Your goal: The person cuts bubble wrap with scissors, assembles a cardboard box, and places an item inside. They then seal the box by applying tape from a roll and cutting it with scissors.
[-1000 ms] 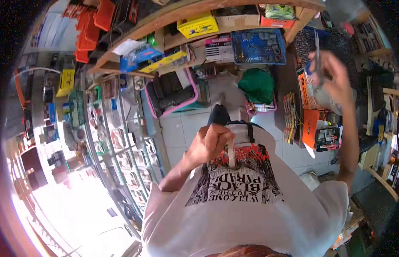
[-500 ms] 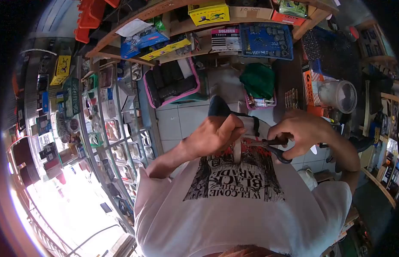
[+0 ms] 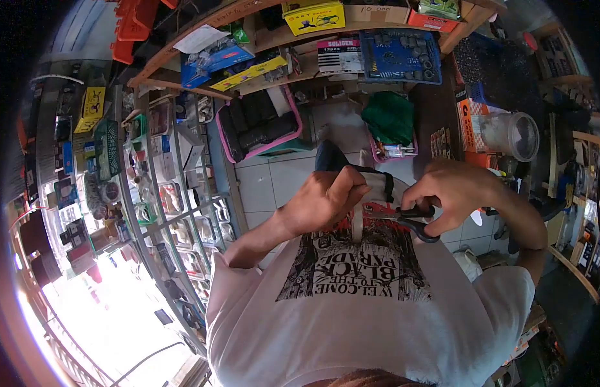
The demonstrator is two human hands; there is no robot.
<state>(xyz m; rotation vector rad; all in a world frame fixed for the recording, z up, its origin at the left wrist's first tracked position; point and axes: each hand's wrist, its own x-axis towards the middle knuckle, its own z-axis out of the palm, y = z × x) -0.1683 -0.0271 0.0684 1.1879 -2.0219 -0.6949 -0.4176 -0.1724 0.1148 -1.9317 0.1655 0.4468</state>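
In front of my chest, my left hand [image 3: 327,201] is closed in a pinch at the top of a narrow pale strip [image 3: 356,224], which hangs down over the printed white T-shirt [image 3: 358,322]. To the right, my right hand [image 3: 456,197] grips a pair of scissors [image 3: 419,227] by black handles, thumb in the lower loop and fingers at the upper one. The handles are spread apart. The blades point left toward the strip, just below the left fist, and blend with the red and black shirt print behind them.
A pink-rimmed basket [image 3: 298,133] of dark bundles stands on the tiled floor [image 3: 255,187]. Beyond the hands are a green bag [image 3: 389,118] and a clear tub [image 3: 518,137]. Glass shelving [image 3: 184,219] lines the left; a wooden shelf [image 3: 267,42] with boxes crosses the top.
My right hand and forearm have shifted slightly to the right with the scissors. My left hand keeps its pinch on the strip, almost unmoved.
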